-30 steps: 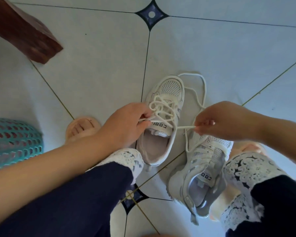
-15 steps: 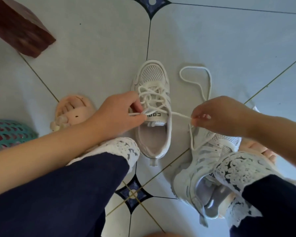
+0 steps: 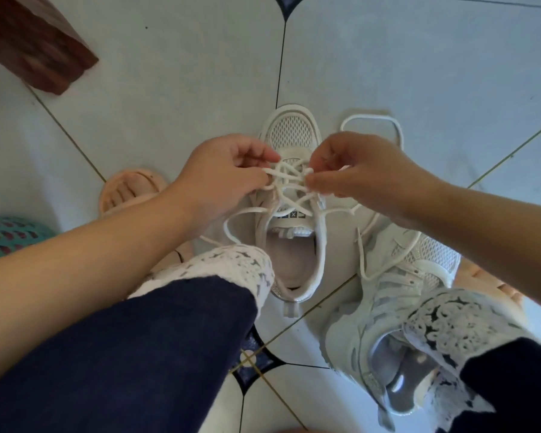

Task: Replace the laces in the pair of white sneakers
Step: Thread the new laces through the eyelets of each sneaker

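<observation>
From my end, the pale tiled floor [image 3: 175,89] fills most of the head view, crossed by thin dark joints. The person's dark trouser legs [image 3: 122,354], both hemmed in white lace, come in from the bottom edge. A reddish wooden block [image 3: 35,39] sits in the top left corner and a teal basket [image 3: 10,242] shows at the left edge.

I see the first sneaker [image 3: 290,132] standing upright on the floor in the middle, toe pointing away and opening toward the knees. The second sneaker [image 3: 366,320] lies tilted just beside it at the lower right, partly under the right trouser hem. A peach sandal [image 3: 128,185] with a foot in it is to the left of the first sneaker.

Both hands meet over the first sneaker's eyelet rows. The left hand [image 3: 222,176] has its fingers curled and pinches a strand of the white lace [image 3: 286,178] on the left side. The right hand [image 3: 359,170] pinches a strand on the right side (thumb and forefinger nipped together). The lace crosses several times between them. One loose end loops on the floor beyond the right hand, and another curves toward the left knee.
</observation>
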`<state>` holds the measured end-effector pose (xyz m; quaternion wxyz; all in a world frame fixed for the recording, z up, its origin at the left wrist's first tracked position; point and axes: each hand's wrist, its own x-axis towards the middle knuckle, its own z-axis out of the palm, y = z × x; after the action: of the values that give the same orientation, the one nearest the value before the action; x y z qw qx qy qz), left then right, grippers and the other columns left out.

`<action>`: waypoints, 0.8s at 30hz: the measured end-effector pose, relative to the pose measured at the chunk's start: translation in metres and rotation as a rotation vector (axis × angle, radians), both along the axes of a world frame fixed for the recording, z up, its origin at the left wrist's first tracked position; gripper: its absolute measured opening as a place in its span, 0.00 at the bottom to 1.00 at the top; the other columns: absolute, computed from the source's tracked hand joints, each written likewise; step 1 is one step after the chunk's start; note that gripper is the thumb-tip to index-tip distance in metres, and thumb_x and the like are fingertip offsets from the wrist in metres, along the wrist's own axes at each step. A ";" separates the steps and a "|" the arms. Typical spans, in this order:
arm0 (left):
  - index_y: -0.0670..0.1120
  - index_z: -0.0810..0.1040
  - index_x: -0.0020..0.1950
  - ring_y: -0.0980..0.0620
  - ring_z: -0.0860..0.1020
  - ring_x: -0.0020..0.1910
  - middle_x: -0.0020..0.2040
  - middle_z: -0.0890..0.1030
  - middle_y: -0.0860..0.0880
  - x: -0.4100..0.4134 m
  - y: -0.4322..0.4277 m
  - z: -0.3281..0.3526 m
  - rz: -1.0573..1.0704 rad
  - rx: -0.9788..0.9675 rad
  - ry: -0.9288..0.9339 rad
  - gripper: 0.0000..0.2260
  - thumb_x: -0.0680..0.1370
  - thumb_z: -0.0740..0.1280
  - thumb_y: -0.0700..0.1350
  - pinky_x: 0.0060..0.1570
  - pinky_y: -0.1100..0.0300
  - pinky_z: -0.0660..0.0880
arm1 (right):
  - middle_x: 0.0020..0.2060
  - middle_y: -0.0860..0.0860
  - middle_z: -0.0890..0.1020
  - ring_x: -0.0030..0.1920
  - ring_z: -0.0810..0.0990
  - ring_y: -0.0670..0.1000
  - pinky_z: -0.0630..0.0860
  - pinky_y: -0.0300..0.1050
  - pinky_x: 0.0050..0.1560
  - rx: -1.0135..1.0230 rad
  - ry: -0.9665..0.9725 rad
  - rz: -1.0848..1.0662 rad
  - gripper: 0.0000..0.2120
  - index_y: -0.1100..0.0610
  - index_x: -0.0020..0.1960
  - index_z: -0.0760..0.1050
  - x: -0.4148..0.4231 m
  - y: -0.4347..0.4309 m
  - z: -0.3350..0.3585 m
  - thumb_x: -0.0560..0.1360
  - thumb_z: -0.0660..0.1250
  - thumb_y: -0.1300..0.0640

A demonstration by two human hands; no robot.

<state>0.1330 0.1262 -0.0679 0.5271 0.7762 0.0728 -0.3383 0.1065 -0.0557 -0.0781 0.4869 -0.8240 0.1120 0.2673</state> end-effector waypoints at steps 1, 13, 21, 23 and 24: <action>0.47 0.80 0.39 0.58 0.79 0.33 0.33 0.81 0.52 -0.001 0.002 0.003 -0.002 -0.035 0.048 0.13 0.71 0.66 0.29 0.34 0.69 0.75 | 0.32 0.45 0.81 0.37 0.79 0.47 0.77 0.48 0.44 0.071 0.020 -0.055 0.05 0.49 0.36 0.77 -0.002 -0.002 0.001 0.67 0.70 0.58; 0.49 0.74 0.42 0.57 0.74 0.29 0.31 0.78 0.55 0.004 0.011 0.001 -0.027 0.055 -0.057 0.07 0.72 0.69 0.38 0.32 0.63 0.74 | 0.36 0.38 0.79 0.38 0.78 0.40 0.73 0.45 0.51 -0.035 -0.037 0.164 0.06 0.40 0.43 0.76 -0.002 0.003 0.001 0.66 0.67 0.44; 0.49 0.79 0.40 0.57 0.76 0.34 0.37 0.81 0.49 -0.004 0.015 -0.010 -0.107 0.008 -0.057 0.08 0.71 0.69 0.35 0.32 0.68 0.74 | 0.34 0.44 0.82 0.40 0.83 0.44 0.76 0.43 0.50 0.067 -0.017 0.015 0.10 0.47 0.38 0.73 -0.011 0.000 -0.003 0.71 0.68 0.61; 0.47 0.78 0.40 0.58 0.75 0.33 0.37 0.79 0.49 -0.005 0.018 -0.013 -0.061 -0.037 -0.019 0.09 0.74 0.66 0.34 0.31 0.69 0.74 | 0.35 0.49 0.83 0.40 0.84 0.48 0.78 0.43 0.47 0.158 0.038 -0.065 0.10 0.50 0.38 0.73 -0.013 0.001 -0.003 0.73 0.66 0.64; 0.47 0.77 0.40 0.58 0.74 0.33 0.36 0.79 0.49 -0.005 0.020 -0.014 -0.044 -0.046 -0.003 0.09 0.75 0.64 0.34 0.30 0.69 0.73 | 0.35 0.52 0.82 0.38 0.84 0.49 0.79 0.41 0.44 0.203 0.067 -0.104 0.10 0.52 0.38 0.72 -0.013 0.002 -0.002 0.74 0.65 0.65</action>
<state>0.1275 0.1462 -0.0820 0.5372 0.7657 0.0471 -0.3505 0.0931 -0.0542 -0.0799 0.5771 -0.7540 0.1433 0.2790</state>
